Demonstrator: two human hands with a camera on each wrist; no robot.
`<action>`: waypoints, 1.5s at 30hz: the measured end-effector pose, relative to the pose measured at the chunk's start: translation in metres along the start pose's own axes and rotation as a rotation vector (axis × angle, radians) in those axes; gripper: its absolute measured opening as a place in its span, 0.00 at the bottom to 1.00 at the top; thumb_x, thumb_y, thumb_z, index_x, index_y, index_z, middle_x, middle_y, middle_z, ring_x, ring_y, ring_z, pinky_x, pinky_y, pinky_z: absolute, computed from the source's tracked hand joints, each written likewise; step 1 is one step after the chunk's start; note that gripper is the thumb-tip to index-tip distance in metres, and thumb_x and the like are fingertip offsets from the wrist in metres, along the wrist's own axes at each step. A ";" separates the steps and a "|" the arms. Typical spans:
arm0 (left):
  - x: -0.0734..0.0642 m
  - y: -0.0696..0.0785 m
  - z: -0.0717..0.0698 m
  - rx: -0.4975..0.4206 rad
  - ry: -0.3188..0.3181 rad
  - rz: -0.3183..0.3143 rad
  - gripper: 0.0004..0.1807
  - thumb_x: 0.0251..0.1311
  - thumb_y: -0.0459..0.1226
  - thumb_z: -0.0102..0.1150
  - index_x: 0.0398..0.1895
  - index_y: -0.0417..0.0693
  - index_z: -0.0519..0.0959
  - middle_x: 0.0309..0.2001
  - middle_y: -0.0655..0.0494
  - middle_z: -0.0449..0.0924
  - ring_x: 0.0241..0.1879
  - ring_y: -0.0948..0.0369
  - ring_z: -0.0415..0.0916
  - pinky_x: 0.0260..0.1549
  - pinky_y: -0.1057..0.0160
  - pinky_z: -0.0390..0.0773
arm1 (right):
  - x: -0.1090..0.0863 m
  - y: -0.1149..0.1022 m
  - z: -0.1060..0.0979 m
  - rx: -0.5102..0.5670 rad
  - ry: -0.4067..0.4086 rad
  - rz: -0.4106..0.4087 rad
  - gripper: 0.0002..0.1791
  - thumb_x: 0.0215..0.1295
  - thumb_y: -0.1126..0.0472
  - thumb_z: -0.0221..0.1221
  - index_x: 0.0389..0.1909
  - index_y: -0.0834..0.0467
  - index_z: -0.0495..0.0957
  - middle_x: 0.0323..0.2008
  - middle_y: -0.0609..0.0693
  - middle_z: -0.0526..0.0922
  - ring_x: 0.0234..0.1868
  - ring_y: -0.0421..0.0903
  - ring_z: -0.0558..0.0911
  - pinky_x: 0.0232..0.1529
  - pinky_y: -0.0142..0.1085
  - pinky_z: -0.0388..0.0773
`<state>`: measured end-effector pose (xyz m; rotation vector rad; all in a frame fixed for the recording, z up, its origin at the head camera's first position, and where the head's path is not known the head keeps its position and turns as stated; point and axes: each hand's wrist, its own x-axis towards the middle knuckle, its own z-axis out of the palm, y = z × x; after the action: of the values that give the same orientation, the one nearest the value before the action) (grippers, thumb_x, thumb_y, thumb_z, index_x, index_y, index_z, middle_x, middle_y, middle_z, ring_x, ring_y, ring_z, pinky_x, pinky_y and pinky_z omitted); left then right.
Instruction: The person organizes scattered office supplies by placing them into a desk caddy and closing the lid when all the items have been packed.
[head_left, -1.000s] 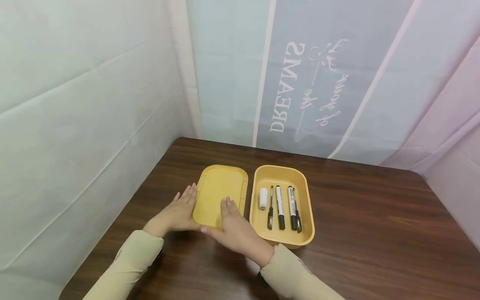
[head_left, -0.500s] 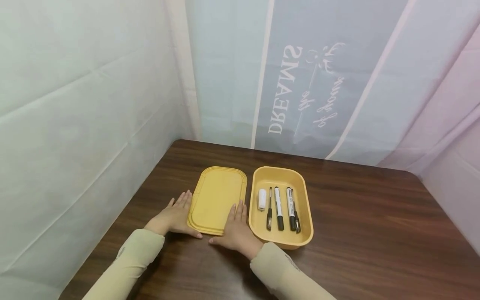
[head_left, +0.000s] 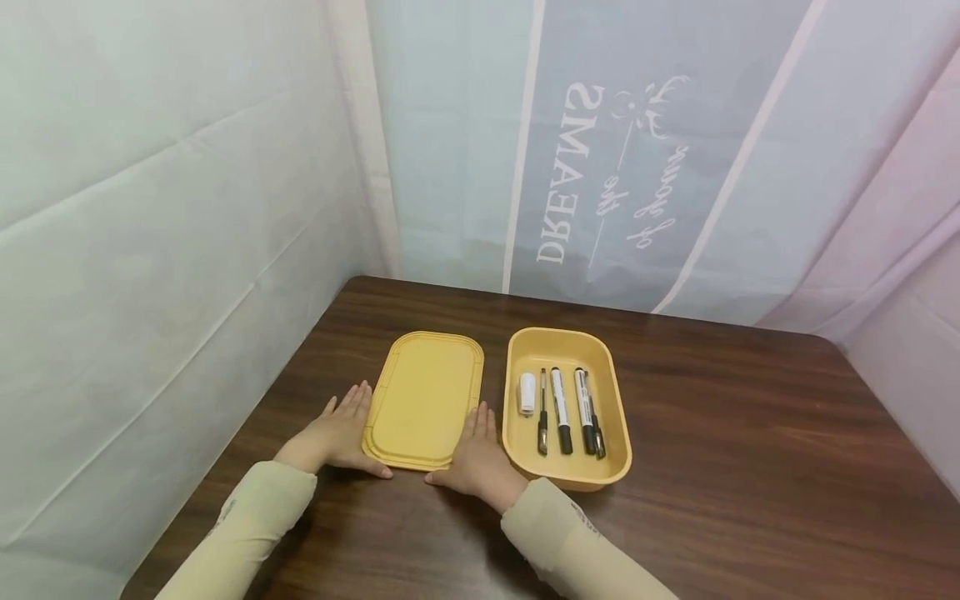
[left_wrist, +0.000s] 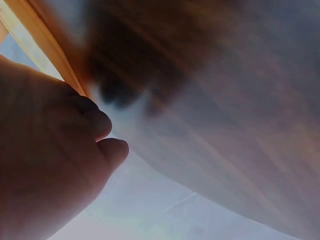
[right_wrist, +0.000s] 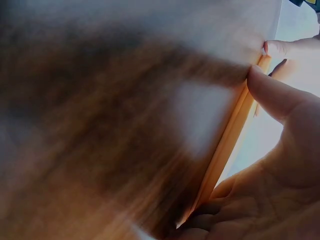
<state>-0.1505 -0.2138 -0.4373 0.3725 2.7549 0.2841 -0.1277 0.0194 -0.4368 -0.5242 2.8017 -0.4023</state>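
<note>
A yellow rectangular lid [head_left: 427, 398] lies flat on the dark wood table in the head view. Along its left edge and near corner rests my left hand [head_left: 337, 433], fingers straight and thumb spread along the front. My right hand [head_left: 480, 458] touches the lid's right side near the front corner, fingers extended, thumb at the front edge. Just right of it stands a matching yellow box [head_left: 517, 442] without a cover. Inside lie a small white object [head_left: 527, 393], two black-and-white markers [head_left: 561, 410] and two slim pens [head_left: 543, 412] with black grips. Both wrist views show fingers against the lid's edge.
The brown table [head_left: 735, 450] stretches to the right of the box. A pale cloth wall [head_left: 187, 250] borders the table on the left, and a printed curtain [head_left: 600, 167] hangs behind its far edge.
My right hand has come off the lid's top to its right side. The lid has slid left with both hands, widening the gap to the box.
</note>
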 end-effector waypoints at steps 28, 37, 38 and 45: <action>-0.011 -0.008 -0.013 -0.027 0.105 0.071 0.72 0.38 0.71 0.60 0.70 0.24 0.42 0.72 0.31 0.39 0.71 0.40 0.40 0.64 0.37 0.46 | -0.003 -0.001 -0.018 0.060 0.021 -0.037 0.59 0.54 0.36 0.62 0.67 0.79 0.48 0.67 0.77 0.44 0.70 0.68 0.47 0.65 0.55 0.56; -0.014 -0.009 -0.030 -0.027 0.175 0.087 0.72 0.39 0.68 0.63 0.70 0.24 0.41 0.72 0.31 0.38 0.71 0.40 0.39 0.64 0.38 0.46 | 0.004 -0.002 -0.024 0.095 0.098 -0.048 0.60 0.54 0.36 0.63 0.67 0.78 0.46 0.68 0.75 0.44 0.70 0.66 0.47 0.65 0.56 0.56; -0.014 -0.008 -0.032 -0.030 0.179 0.086 0.72 0.39 0.68 0.64 0.70 0.24 0.40 0.72 0.31 0.38 0.71 0.40 0.39 0.64 0.38 0.46 | 0.005 -0.002 -0.025 0.100 0.109 -0.053 0.60 0.54 0.37 0.63 0.67 0.78 0.46 0.68 0.75 0.44 0.70 0.66 0.47 0.64 0.56 0.56; -0.016 -0.007 -0.050 -0.045 0.209 0.109 0.71 0.40 0.66 0.65 0.71 0.26 0.38 0.72 0.32 0.36 0.71 0.40 0.37 0.64 0.37 0.45 | 0.001 -0.006 -0.041 0.204 0.171 -0.076 0.60 0.52 0.40 0.66 0.67 0.79 0.45 0.68 0.76 0.43 0.70 0.67 0.48 0.64 0.57 0.55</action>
<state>-0.1562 -0.2329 -0.3879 0.5082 2.9311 0.4345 -0.1391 0.0223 -0.3972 -0.5747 2.8614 -0.7739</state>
